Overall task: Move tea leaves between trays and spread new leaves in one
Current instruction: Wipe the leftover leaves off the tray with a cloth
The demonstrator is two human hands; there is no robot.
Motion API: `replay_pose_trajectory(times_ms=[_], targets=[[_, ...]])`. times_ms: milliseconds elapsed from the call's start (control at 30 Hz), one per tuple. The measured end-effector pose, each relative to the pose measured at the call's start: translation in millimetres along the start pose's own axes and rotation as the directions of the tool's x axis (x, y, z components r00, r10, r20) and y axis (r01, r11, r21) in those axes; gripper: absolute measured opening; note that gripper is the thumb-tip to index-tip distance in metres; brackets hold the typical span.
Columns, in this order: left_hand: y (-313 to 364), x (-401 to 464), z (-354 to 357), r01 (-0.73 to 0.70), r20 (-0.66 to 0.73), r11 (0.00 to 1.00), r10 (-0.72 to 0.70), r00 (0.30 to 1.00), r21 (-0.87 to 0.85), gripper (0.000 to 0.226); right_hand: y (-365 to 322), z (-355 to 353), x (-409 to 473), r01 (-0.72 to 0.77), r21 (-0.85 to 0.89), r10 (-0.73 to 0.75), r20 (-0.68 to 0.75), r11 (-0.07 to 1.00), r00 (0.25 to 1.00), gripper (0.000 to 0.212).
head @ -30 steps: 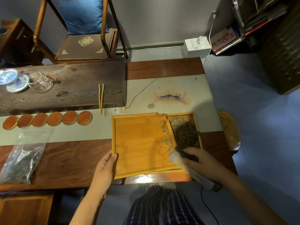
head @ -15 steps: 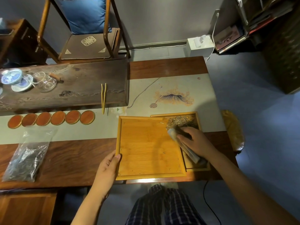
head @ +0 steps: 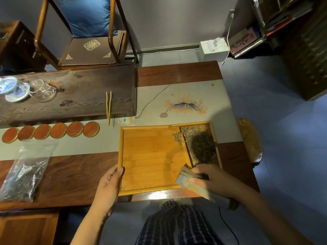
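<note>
The tea leaves (head: 201,146) lie heaped in the narrow tray (head: 218,152), a dark mound with paler strands at its far end, near the tabletop's (head: 177,73) right edge. A small tuft of pale leaves (head: 177,138) sits on the large tray (head: 152,160) just beside the divide, at its far right corner. The large tray touches the narrow one on the left and reaches the near edge of the tabletop. The right hand (head: 210,179) grips a brush (head: 191,184) over the near right corner of the large tray, at the near end of the narrow tray. The left hand (head: 108,188) holds the large tray's near left rim, thumb on top. Farther left along the near edge lies a clear bag (head: 24,172) of dark leaves. Six round coasters (head: 51,132) line up on the runner (head: 177,103), with tongs (head: 108,106) behind them.
</note>
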State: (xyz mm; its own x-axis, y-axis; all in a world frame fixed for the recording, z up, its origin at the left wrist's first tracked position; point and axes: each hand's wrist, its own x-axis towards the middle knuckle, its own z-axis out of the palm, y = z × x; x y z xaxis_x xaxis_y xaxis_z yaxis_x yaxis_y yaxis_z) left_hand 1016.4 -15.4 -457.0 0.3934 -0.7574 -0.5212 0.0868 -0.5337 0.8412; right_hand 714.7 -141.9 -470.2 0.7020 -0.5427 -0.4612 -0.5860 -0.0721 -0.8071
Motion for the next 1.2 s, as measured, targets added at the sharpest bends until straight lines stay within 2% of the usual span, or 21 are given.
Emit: replay_pose_trajectory(times_ms=[100,167,233,300,367,500,600,700,767,833,933,1033,1100,1200], targets=[[1,0,-2,0.003,0.023,1.0,-0.002,1.0,-0.003,0.029,-3,-2,9,0.017,-0.083,-0.018,-0.001,0.996,1.0,0.003],[2,-1,-3,-0.004,0.044,1.0,0.004,0.999,0.007,0.03,-2,-1,18,0.009,-0.122,-0.016,-0.054,0.993,0.998,0.02],[4,-3,-3,-0.023,0.055,0.999,0.021,0.998,0.03,0.029,-3,-1,28,0.024,-0.117,-0.04,-0.141,0.993,0.989,0.02],[5,-5,-4,-0.039,0.075,0.998,0.035,0.997,0.044,0.029,-6,-6,36,0.067,-0.125,-0.092,-0.2,0.99,0.975,0.009],[4,-6,-5,-0.043,0.088,0.998,0.039,0.995,0.042,0.029,-7,-12,45,0.094,-0.123,-0.12,-0.232,0.988,0.965,0.011],[2,-9,-6,-0.055,0.098,0.997,0.05,0.994,0.054,0.029,-8,-22,60,0.066,-0.146,-0.111,-0.33,0.987,0.937,0.016],[-2,-9,-7,-0.047,0.084,0.998,0.042,0.996,0.05,0.029,-15,-25,59,0.072,-0.071,-0.094,-0.383,0.995,0.919,0.009],[-3,-5,-9,-0.024,0.046,0.999,0.023,0.999,0.027,0.029,-27,-22,43,0.138,0.09,-0.1,-0.341,0.986,0.935,0.014],[-2,-2,-12,-0.017,0.03,1.0,0.017,0.999,0.011,0.029,-31,-17,28,0.165,0.162,-0.12,-0.256,0.973,0.959,0.02],[-1,0,-15,-0.019,0.02,1.0,0.02,1.0,-0.001,0.031,-30,-11,14,0.124,0.199,-0.098,-0.131,0.972,0.986,0.024],[1,0,-18,-0.031,0.023,0.999,0.031,0.999,-0.011,0.031,-19,-1,3,0.021,0.082,-0.02,-0.009,0.996,1.0,0.021],[5,-1,-19,-0.052,0.065,0.999,0.052,0.997,0.002,0.03,-19,2,6,0.029,-0.122,-0.026,0.026,0.992,0.999,0.014],[7,-2,-18,-0.062,0.103,0.998,0.059,0.993,0.022,0.031,-20,2,11,0.038,-0.216,-0.043,-0.018,0.976,0.999,0.014],[9,-3,-16,-0.058,0.125,0.998,0.055,0.991,0.017,0.032,-20,-2,21,0.076,-0.27,-0.126,-0.172,0.96,0.977,0.014]])
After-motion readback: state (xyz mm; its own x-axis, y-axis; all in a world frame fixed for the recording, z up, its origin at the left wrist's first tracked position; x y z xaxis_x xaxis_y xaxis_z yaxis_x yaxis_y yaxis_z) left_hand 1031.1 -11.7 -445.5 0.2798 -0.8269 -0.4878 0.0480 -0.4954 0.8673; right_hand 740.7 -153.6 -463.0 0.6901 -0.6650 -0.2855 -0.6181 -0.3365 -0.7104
